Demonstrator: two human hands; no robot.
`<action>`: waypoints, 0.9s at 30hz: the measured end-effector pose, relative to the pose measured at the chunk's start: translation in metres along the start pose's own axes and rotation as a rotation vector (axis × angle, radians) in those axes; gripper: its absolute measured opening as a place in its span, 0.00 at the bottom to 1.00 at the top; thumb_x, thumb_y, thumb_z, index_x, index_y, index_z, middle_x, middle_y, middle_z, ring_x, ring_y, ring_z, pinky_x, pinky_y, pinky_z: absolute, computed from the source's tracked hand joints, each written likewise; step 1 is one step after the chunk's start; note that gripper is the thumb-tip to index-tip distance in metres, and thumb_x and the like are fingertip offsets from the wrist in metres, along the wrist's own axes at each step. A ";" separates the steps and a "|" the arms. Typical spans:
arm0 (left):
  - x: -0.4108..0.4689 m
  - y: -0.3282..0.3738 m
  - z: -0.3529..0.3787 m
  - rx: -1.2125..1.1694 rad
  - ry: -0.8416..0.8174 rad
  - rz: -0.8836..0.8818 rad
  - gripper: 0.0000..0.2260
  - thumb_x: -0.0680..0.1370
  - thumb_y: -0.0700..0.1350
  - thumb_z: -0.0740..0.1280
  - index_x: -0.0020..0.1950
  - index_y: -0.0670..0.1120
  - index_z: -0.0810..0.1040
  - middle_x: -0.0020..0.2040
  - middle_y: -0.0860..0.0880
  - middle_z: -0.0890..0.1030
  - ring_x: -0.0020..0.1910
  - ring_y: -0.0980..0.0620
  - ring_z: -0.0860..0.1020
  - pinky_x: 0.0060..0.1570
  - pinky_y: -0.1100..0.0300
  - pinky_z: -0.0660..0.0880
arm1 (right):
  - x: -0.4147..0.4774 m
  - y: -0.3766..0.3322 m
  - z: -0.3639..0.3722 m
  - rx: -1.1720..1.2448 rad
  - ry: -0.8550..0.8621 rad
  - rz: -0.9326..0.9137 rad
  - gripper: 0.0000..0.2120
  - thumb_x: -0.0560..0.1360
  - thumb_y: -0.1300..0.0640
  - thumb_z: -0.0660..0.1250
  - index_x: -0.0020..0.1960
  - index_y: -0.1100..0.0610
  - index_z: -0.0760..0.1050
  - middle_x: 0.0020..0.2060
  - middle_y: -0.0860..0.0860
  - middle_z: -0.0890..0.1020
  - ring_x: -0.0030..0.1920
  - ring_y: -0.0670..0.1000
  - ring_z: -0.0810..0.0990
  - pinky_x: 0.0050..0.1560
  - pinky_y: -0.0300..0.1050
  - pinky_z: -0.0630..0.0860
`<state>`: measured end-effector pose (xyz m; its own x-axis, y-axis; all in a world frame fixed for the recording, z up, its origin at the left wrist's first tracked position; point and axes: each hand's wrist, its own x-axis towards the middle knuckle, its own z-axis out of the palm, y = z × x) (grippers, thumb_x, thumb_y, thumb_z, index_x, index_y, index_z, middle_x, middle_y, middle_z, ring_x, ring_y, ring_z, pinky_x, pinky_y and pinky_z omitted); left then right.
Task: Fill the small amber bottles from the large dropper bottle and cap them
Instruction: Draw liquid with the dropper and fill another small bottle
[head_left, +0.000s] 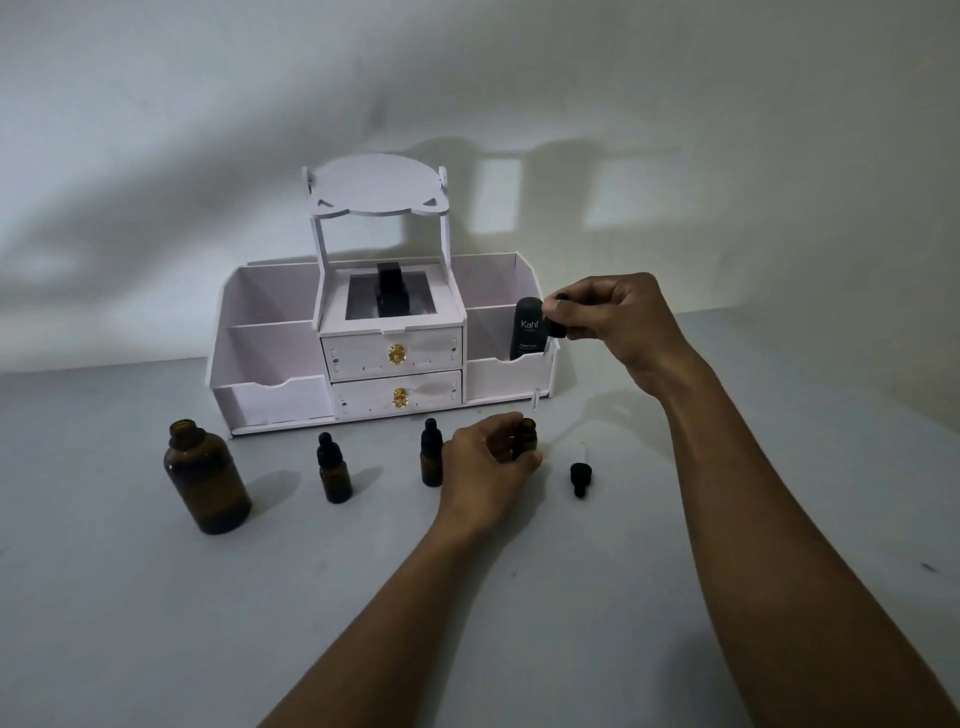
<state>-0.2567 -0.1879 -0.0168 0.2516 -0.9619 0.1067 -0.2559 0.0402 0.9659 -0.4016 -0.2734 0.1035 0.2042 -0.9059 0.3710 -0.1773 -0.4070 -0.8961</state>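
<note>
Small open amber bottle (525, 436) is held upright by the left hand (485, 467) at the grey tabletop (156, 623); the right hand (608, 322) pinches a dropper (552, 323) above it. Pale wall (156, 130) behind carries shadows.

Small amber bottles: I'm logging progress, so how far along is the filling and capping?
Looks done: a capped small bottle and a second capped bottle stand upright; their fill cannot be read. In hand: the left hand grips an open third bottle while the right hand pinches the large dropper above it. Left: finish filling, screw on the loose cap resting nearby, and close the open large bottle.
</note>
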 end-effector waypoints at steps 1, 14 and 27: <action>0.000 0.000 0.000 -0.004 0.001 0.005 0.21 0.74 0.36 0.76 0.67 0.44 0.80 0.56 0.51 0.85 0.48 0.66 0.81 0.57 0.73 0.76 | 0.000 0.000 0.001 0.001 -0.010 0.001 0.03 0.70 0.61 0.77 0.42 0.55 0.86 0.37 0.50 0.86 0.38 0.47 0.84 0.45 0.44 0.82; -0.003 -0.002 0.002 0.013 0.037 0.019 0.16 0.75 0.33 0.72 0.61 0.46 0.84 0.43 0.63 0.81 0.39 0.76 0.79 0.49 0.79 0.75 | -0.004 0.005 0.009 -0.051 -0.021 -0.031 0.06 0.70 0.65 0.77 0.42 0.67 0.83 0.33 0.54 0.83 0.31 0.42 0.81 0.37 0.31 0.76; -0.007 0.000 0.000 0.037 0.018 -0.002 0.24 0.76 0.35 0.73 0.72 0.46 0.76 0.60 0.52 0.83 0.52 0.65 0.79 0.57 0.73 0.72 | -0.005 -0.006 0.006 -0.038 -0.056 -0.074 0.03 0.71 0.63 0.76 0.44 0.61 0.85 0.35 0.50 0.85 0.34 0.41 0.83 0.37 0.33 0.76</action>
<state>-0.2587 -0.1812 -0.0177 0.2687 -0.9570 0.1095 -0.2901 0.0280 0.9566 -0.3960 -0.2654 0.1056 0.2714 -0.8657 0.4205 -0.1956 -0.4774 -0.8567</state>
